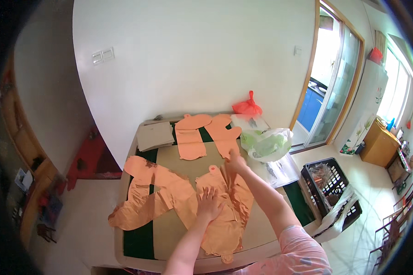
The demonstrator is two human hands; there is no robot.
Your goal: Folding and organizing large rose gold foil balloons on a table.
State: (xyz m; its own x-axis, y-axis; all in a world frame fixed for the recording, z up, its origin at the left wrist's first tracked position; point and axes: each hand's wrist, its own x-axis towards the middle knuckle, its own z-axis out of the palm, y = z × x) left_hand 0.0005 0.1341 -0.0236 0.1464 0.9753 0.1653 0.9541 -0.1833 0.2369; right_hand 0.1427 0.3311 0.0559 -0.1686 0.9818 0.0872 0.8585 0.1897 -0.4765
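Flat, copper-coloured foil balloons lie on the table. My left hand [209, 203] rests open, fingers spread, on a creased foil balloon [222, 233] at the near middle. Farther off, my right hand [235, 161] is closed at the far edge of this balloon, where the foil bunches into folds; its fingertips are partly hidden. A second balloon [140, 208], with bent, crumpled arms, spreads to the left and meets the first. Beyond my hands, a balloon [191, 143] and another curved balloon [223, 135] lie near the wall.
Grey cardboard sheets [155, 136] sit at the table's far left corner. A knotted red bag [248, 106], a clear plastic bag with green inside [267, 143] and clear wrappers [280, 170] line the right side. A black crate [328, 183] stands on the floor beside the table.
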